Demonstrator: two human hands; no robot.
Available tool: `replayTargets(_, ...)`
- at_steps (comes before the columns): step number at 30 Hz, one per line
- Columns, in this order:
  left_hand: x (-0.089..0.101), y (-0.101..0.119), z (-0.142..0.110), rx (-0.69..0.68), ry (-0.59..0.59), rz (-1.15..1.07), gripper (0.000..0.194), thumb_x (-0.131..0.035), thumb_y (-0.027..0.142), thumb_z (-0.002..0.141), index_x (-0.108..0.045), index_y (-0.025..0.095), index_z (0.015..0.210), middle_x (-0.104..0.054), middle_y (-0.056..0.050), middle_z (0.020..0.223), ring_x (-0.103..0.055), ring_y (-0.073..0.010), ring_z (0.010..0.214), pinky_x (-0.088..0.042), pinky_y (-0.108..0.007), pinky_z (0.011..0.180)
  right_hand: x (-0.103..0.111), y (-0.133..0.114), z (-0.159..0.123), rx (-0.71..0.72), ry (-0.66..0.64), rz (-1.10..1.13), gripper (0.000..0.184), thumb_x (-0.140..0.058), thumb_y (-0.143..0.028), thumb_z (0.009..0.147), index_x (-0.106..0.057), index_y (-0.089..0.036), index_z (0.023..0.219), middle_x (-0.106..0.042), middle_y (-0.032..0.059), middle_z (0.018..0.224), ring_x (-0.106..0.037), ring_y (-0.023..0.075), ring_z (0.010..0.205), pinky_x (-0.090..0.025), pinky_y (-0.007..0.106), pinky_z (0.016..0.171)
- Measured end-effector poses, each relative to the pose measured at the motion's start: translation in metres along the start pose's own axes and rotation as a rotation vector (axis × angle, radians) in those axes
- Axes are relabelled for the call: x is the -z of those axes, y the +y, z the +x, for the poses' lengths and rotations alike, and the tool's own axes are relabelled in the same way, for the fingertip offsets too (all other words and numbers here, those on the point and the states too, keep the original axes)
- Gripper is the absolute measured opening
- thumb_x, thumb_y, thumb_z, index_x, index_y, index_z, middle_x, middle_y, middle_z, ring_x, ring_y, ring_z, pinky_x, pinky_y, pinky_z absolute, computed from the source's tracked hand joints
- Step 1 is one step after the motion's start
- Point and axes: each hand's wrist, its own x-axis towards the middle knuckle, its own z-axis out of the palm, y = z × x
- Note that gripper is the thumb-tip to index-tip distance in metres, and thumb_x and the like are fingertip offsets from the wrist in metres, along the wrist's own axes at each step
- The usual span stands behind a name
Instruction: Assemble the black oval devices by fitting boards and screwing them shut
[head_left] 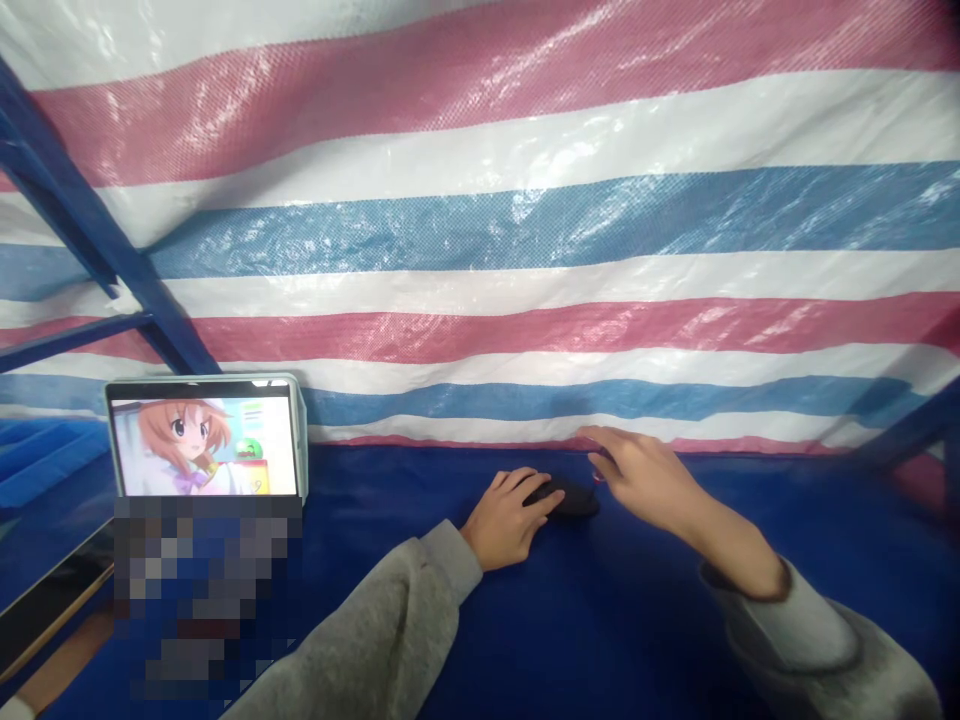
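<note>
My left hand lies over a black computer mouse, its fingers curved across the near end. The mouse rests on the dark blue surface. Just right of the mouse's far end, my right hand is raised a little, palm down, with bent fingers and the index finger reaching forward. A small dark and reddish bit shows under its fingertips, too small to name. Both arms wear grey sleeves.
A tablet or phone in a pale case stands at left, showing a cartoon. Nearer lies a dark-screened phone beside another forearm; a pixelated patch hides what adjoins it. A striped plastic sheet hangs behind, with a blue metal frame at left.
</note>
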Motion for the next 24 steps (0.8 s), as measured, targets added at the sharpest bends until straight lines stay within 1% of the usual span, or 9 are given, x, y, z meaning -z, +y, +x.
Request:
replayTargets(3,0.0006,0.0007,0.0001,0.005,0.002,-0.002,0.045,-0.048,0.019,0.091,-0.046,0.026,0.136,-0.048,-0.010,0.138,-0.041,-0.0270,0.126,-0.040,-0.045,0.097,-0.0005,-0.0007,0.0006,0.023,0.016,0.018,0.031,-0.042,-0.024,0.090,-0.064,-0.022,0.112,-0.074,0.0056,0.098,-0.070,0.0224,0.083,-0.047,0.031,0.069)
replayTargets(6,0.0010,0.0012,0.0005,0.007,-0.005,-0.003,0.044,-0.048,0.019,0.092,-0.046,0.026,0.136,-0.047,-0.009,0.138,-0.041,-0.0269,0.127,-0.040,-0.045,0.097,-0.0012,-0.0011,0.0020,0.011,0.015,0.038,0.030,-0.041,-0.031,0.092,-0.066,-0.022,0.108,-0.075,0.0048,0.085,-0.070,0.0218,0.077,-0.047,0.031,0.068)
replayTargets(9,0.0013,0.0011,0.0007,0.011,-0.015,-0.003,0.044,-0.048,0.019,0.092,-0.046,0.026,0.135,-0.047,-0.009,0.138,-0.041,-0.0271,0.126,-0.040,-0.044,0.097,-0.0016,-0.0008,0.0035,-0.032,-0.002,0.061,0.033,-0.044,-0.042,0.092,-0.066,-0.022,0.107,-0.074,0.0032,0.072,-0.070,0.0222,0.070,-0.047,0.031,0.066)
replayTargets(12,0.0013,0.0008,0.0005,0.013,-0.021,-0.003,0.045,-0.049,0.020,0.092,-0.045,0.026,0.136,-0.047,-0.009,0.138,-0.041,-0.0272,0.126,-0.040,-0.044,0.097,-0.0009,-0.0011,0.0040,-0.042,-0.008,0.066,0.036,-0.045,-0.050,0.091,-0.066,-0.023,0.103,-0.073,0.0028,0.069,-0.070,0.0225,0.070,-0.047,0.030,0.065)
replayTargets(14,0.0011,0.0007,0.0003,0.011,-0.018,-0.005,0.045,-0.049,0.019,0.091,-0.045,0.026,0.136,-0.047,-0.009,0.139,-0.040,-0.0271,0.126,-0.039,-0.044,0.097,0.0006,-0.0018,0.0034,-0.049,-0.023,0.044,0.039,-0.041,-0.052,0.092,-0.065,-0.023,0.103,-0.072,0.0030,0.068,-0.070,0.0230,0.068,-0.045,0.030,0.062)
replayTargets(17,0.0009,0.0004,0.0003,0.010,-0.009,-0.010,0.044,-0.048,0.019,0.092,-0.046,0.025,0.135,-0.046,-0.009,0.139,-0.040,-0.0269,0.126,-0.039,-0.044,0.098,0.0023,-0.0018,0.0017,-0.051,-0.028,0.019,0.036,-0.035,-0.043,0.095,-0.062,-0.022,0.107,-0.072,0.0035,0.073,-0.068,0.0220,0.067,-0.043,0.029,0.058)
replayTargets(20,0.0010,0.0000,0.0002,0.013,-0.005,-0.015,0.044,-0.048,0.020,0.092,-0.046,0.025,0.135,-0.048,-0.009,0.138,-0.042,-0.0267,0.125,-0.039,-0.044,0.097,0.0005,0.0002,0.0006,-0.007,0.026,0.031,0.032,-0.036,-0.029,0.093,-0.059,-0.020,0.113,-0.073,0.0052,0.085,-0.067,0.0202,0.071,-0.043,0.029,0.061)
replayTargets(22,0.0011,-0.0002,0.0000,0.015,-0.005,-0.018,0.044,-0.049,0.019,0.091,-0.046,0.025,0.135,-0.048,-0.009,0.137,-0.042,-0.0267,0.125,-0.039,-0.044,0.097,-0.0025,0.0021,0.0009,0.002,0.069,0.017,0.032,-0.038,-0.029,0.092,-0.060,-0.019,0.113,-0.073,0.0058,0.084,-0.067,0.0208,0.071,-0.043,0.029,0.061)
replayTargets(24,0.0012,-0.0003,-0.0003,0.015,-0.003,-0.020,0.044,-0.049,0.019,0.091,-0.047,0.025,0.134,-0.048,-0.009,0.138,-0.043,-0.0268,0.125,-0.039,-0.044,0.097,-0.0053,0.0032,0.0017,-0.020,0.082,-0.010,0.033,-0.039,-0.036,0.093,-0.062,-0.020,0.110,-0.072,0.0052,0.075,-0.067,0.0221,0.067,-0.042,0.030,0.059)
